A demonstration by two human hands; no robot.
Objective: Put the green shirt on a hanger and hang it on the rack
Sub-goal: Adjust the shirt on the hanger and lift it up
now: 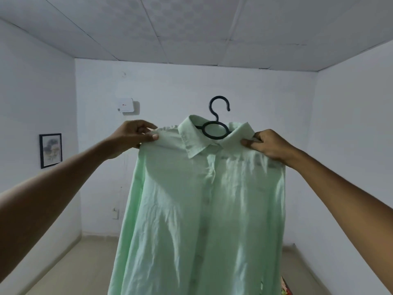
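The pale green shirt point(204, 209) hangs in front of me at chest height, buttoned front toward me, collar up. A dark hanger point(217, 124) sits inside it; its hook and ring stick out above the collar, its arms are hidden under the cloth. My left hand point(134, 137) pinches the shirt's left shoulder. My right hand point(268, 145) pinches the right shoulder beside the collar. Both arms are stretched out and hold the shirt up in the air. No rack is in view.
White walls close the room on three sides. A framed picture point(50, 150) hangs on the left wall and a small white box point(126, 105) on the back wall. Pale floor point(70, 267) lies below. Something colourful point(286, 289) peeks out at the shirt's lower right.
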